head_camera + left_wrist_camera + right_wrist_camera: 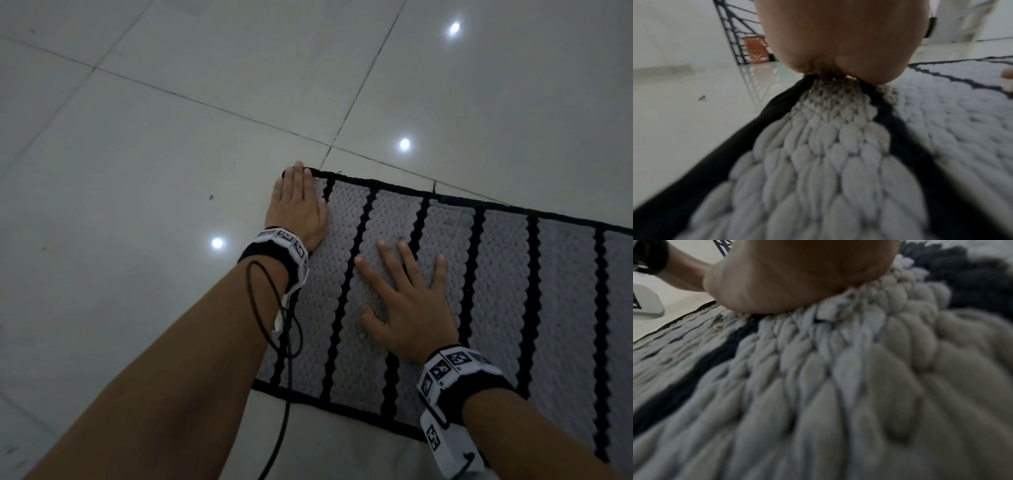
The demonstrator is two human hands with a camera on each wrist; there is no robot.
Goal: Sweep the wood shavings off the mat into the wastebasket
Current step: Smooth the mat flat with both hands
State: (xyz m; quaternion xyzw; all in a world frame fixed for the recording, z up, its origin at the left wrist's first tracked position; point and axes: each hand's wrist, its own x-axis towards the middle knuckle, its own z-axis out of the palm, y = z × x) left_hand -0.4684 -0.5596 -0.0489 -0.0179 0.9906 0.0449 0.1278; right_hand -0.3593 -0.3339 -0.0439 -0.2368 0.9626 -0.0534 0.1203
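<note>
The grey mat (507,274) with black stripes lies flat on the tiled floor (137,154), running from the middle toward 4 o'clock. The left hand (298,205) presses its far corner at 12 o'clock, fingers straight together, grip on nothing. The right hand (407,301) lies flat, fingers spread, on a grey band. A small chip (702,97) sits on the floor.

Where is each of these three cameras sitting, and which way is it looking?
Head: worn on the head, looking down at the floor and striped mat; both forearms, left hand and right hand show, flat on it.
Left wrist: low over the mat's left edge, facing forward; only the palm shows.
Right wrist: low over the mat's pile; the palm shows, the left arm beyond.
All three views share the mat.
</note>
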